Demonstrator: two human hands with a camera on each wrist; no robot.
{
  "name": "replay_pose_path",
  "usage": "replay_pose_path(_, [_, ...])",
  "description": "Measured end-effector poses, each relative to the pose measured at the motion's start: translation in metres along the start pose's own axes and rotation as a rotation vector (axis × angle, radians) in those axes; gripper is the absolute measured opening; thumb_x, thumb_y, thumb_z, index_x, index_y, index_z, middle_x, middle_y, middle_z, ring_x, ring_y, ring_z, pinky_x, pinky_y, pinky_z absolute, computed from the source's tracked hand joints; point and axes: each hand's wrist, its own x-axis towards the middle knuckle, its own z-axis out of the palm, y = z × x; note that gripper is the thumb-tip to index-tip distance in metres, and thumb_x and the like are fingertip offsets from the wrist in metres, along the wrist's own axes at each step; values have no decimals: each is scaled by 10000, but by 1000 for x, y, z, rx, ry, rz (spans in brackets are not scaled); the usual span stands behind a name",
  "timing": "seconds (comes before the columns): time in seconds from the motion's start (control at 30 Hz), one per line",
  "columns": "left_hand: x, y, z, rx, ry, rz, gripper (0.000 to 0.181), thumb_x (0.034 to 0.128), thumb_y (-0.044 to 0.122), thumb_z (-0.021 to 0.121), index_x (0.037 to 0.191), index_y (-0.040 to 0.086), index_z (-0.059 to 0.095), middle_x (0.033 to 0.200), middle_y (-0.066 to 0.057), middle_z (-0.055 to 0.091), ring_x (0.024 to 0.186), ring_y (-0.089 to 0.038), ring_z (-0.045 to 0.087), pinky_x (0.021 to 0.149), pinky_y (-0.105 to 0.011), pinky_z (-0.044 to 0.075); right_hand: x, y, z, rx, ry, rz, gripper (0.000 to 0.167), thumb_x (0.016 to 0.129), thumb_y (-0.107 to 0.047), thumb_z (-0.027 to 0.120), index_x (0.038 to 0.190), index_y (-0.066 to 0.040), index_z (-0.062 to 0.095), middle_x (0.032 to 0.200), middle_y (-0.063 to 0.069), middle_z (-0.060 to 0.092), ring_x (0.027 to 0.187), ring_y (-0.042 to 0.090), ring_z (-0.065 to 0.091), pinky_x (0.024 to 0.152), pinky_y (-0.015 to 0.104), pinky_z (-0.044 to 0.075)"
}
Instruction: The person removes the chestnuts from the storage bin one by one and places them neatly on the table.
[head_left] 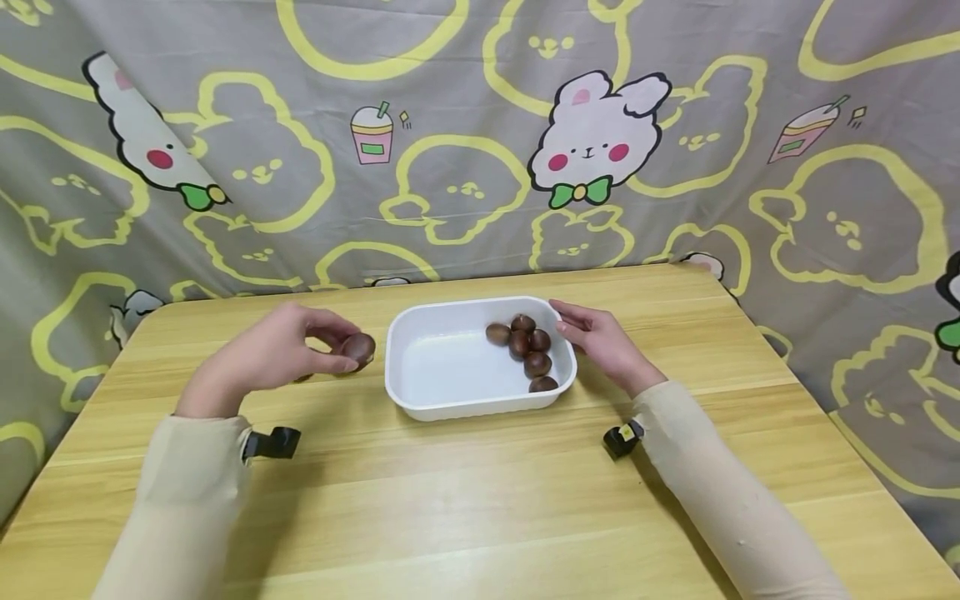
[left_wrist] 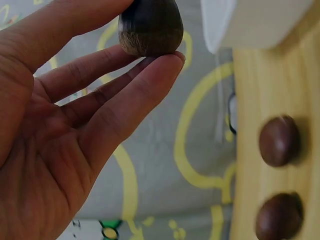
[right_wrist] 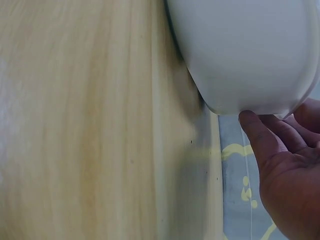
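A brown chestnut [head_left: 358, 350] is pinched between the thumb and fingers of my left hand [head_left: 281, 354], just left of a white tray [head_left: 465, 410]; the left wrist view shows the same chestnut [left_wrist: 151, 27] at the fingertips of the hand [left_wrist: 75, 115]. Several chestnuts [head_left: 519, 343] lie grouped in the right part of the tray. My right hand [head_left: 603, 340] holds the tray's right end, thumb at the rim. In the right wrist view, fingertips of this hand [right_wrist: 290, 170] touch the tray's outer wall [right_wrist: 245, 60].
Two more chestnuts, one upper [left_wrist: 280, 141] and one lower [left_wrist: 279, 217], lie on the table in the left wrist view; in the head view my left hand mostly hides that spot. A patterned grey curtain [head_left: 450, 108] hangs behind the wooden table [head_left: 450, 517].
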Motion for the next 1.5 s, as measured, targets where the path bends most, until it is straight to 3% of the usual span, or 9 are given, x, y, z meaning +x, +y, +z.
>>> replay_pose_path(0.07, [-4, -9, 3, 6, 17, 25, 307, 821, 258, 824, 1085, 128, 738, 1001, 10, 697, 912, -174, 625, 745, -360, 518, 0, 0, -1, -4, 2, -4, 474, 1037, -116, 507, 1490, -30, 394, 1471, 188, 428, 1317, 306, 446, 1003, 411, 430])
replay_pose_path(0.13, [-7, -18, 6, -10, 18, 12, 348, 819, 258, 825, 1115, 105, 726, 1007, 0, 692, 930, -178, 632, 791, -370, 515, 0, 0, -1, -6, 6, -6, 472, 1036, -115, 508, 1487, -30, 399, 1468, 190, 433, 1315, 304, 449, 1002, 402, 431])
replay_pose_path(0.43, [-13, -47, 26, -63, -18, -48, 469, 817, 265, 821, 1181, 10, 669, 993, -36, 668, 925, -198, 611, 760, -327, 508, 0, -1, -2, -11, 13, -5, 475, 1035, -116, 512, 1487, -28, 397, 1457, 198, 443, 1314, 302, 452, 1002, 389, 431])
replay_pose_path(0.7, [-8, -66, 40, -70, -25, -49, 413, 822, 250, 816, 1126, 5, 682, 915, -25, 652, 858, -190, 596, 749, -357, 500, 0, -2, -3, -7, 15, 1, 473, 1038, -121, 506, 1489, -30, 396, 1457, 198, 444, 1313, 302, 453, 1001, 391, 433])
replay_pose_path(1.1, [2, -70, 46, -4, -50, -87, 411, 816, 259, 818, 1117, 11, 689, 898, -11, 660, 829, -172, 605, 734, -361, 502, -1, -4, -3, 1, 9, 6, 485, 1039, -134, 508, 1497, -34, 382, 1472, 195, 426, 1329, 303, 433, 1015, 403, 418])
replay_pose_path(1.5, [-1, -68, 49, -7, -88, -133, 416, 827, 196, 806, 1157, -12, 661, 923, -27, 647, 867, -195, 607, 738, -356, 508, -1, -3, 0, 3, -3, 11, 477, 1038, -144, 513, 1494, -61, 402, 1474, 162, 438, 1304, 281, 464, 962, 353, 466])
